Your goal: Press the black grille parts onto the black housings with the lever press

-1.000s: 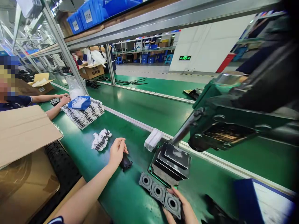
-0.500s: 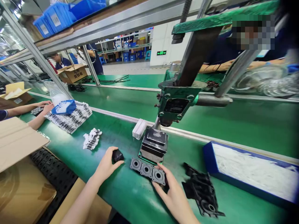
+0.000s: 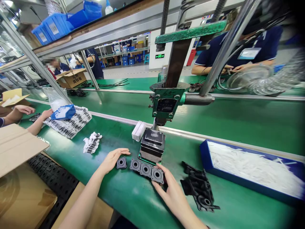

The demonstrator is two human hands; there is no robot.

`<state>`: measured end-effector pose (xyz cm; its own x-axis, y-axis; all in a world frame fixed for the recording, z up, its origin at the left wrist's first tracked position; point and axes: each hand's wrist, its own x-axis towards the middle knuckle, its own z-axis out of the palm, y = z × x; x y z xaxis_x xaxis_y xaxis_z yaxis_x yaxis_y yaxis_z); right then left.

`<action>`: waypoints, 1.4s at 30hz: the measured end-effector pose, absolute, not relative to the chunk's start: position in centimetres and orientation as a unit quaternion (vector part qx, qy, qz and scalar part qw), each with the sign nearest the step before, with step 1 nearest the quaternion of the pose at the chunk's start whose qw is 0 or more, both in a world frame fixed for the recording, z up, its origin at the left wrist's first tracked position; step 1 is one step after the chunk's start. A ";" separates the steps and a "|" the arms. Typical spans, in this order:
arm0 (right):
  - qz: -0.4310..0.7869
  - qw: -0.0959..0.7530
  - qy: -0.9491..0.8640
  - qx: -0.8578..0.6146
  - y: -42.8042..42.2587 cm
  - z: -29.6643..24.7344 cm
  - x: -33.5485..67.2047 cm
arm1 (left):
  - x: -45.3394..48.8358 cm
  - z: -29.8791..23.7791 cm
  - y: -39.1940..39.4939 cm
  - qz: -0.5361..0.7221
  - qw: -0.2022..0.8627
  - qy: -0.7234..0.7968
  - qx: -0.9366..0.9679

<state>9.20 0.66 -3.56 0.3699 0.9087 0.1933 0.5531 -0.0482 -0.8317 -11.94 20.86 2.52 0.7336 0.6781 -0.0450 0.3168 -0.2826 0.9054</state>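
Observation:
A single black square plastic part with a round hole (image 3: 121,162) lies flat on the green work surface (image 3: 133,197). My left hand (image 3: 112,161) is right beside and above it, fingers stretched out and holding nothing. To the right, three similar black parts (image 3: 145,170) sit in a row, edge to edge. My right hand (image 3: 169,189) grips the rightmost of these, thumb at its near side and fingers at its far side. Directly behind the row stands a dark metal block fixture (image 3: 152,144) beneath a green hand press (image 3: 166,103).
A blue bin of white strips (image 3: 252,168) and a pile of black plastic parts (image 3: 199,186) lie right. White-and-black pieces (image 3: 92,142) and a small clear box (image 3: 138,130) stand left of the press. A carton of black parts (image 3: 53,173) is near left. Co-workers' hands (image 3: 25,109) are far left.
My left hand has turned the black part hole-side up, set it down left of the row and let go, its fingers straightening. My right hand keeps its hold. The view has shifted slightly.

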 end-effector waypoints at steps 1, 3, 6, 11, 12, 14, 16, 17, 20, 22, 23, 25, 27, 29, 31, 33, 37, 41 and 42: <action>0.197 0.449 -0.525 -0.696 0.6 -3.6 9.2 | -12.0 2.4 20.8 0.190 0.510 0.316 0.777; 0.196 0.451 -0.523 -0.697 0.6 -3.6 9.2 | -12.5 2.5 20.6 0.202 0.517 0.300 0.776; 0.197 0.453 -0.523 -0.695 0.6 -3.7 9.2 | -13.6 2.7 19.9 0.158 0.469 0.277 0.824; 0.191 0.453 -0.536 -0.686 0.6 -4.1 9.3 | -13.0 2.5 19.3 0.080 0.304 0.247 0.917; 0.189 0.451 -0.539 -0.686 0.6 -4.2 9.3 | -12.6 2.5 19.4 0.081 0.290 0.237 0.924; 0.178 0.449 -0.546 -0.684 0.6 -4.2 9.3 | -11.5 2.7 19.5 0.083 0.264 0.215 0.937; 0.157 0.447 -0.559 -0.680 0.6 -4.0 9.2 | -10.4 3.1 19.5 0.079 0.207 0.186 0.957; 0.145 0.447 -0.565 -0.678 0.5 -3.9 9.1 | -9.8 3.3 19.4 0.076 0.166 0.169 0.968; 0.112 0.441 -0.585 -0.671 0.6 -3.3 9.0 | -8.5 3.2 18.8 0.064 0.058 0.131 0.988; 0.097 0.433 -0.597 -0.668 0.7 -3.0 9.0 | -7.8 2.7 18.5 0.062 0.017 0.113 0.992; 0.091 0.427 -0.603 -0.668 0.8 -3.0 9.0 | -7.6 2.4 18.5 0.062 0.004 0.104 0.993; 0.077 0.417 -0.609 -0.670 0.9 -3.1 9.1 | -7.2 2.0 18.6 0.063 -0.007 0.087 0.994; 0.059 0.408 -0.611 -0.676 1.0 -3.4 9.2 | -6.9 1.9 18.8 0.062 -0.010 0.077 0.995; 0.033 0.394 -0.617 -0.681 1.0 -3.7 9.4 | -6.7 1.8 19.0 0.065 -0.015 0.062 0.996; 0.008 0.377 -0.636 -0.673 1.0 -3.9 9.8 | -6.4 1.8 19.2 0.073 -0.021 0.043 0.996; -0.010 0.360 -0.666 -0.653 1.2 -4.0 10.4 | -6.0 1.7 19.3 0.076 -0.022 0.028 0.996; -0.047 0.323 -0.716 -0.617 2.0 -3.0 11.4 | -5.9 2.1 19.4 0.070 0.005 0.005 0.998; -0.061 0.299 -0.726 -0.616 2.3 -1.1 10.9 | -7.8 3.6 19.4 0.089 0.084 0.027 0.992; -0.053 0.297 -0.724 -0.620 2.2 -0.7 10.6 | -8.4 3.9 19.4 0.095 0.115 0.052 0.987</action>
<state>10.58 2.19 -0.68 -0.0542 0.8670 0.4954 0.9298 0.2247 -0.2916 -8.44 19.42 3.91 0.9765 0.1238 0.1767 0.0800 -0.9684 0.2363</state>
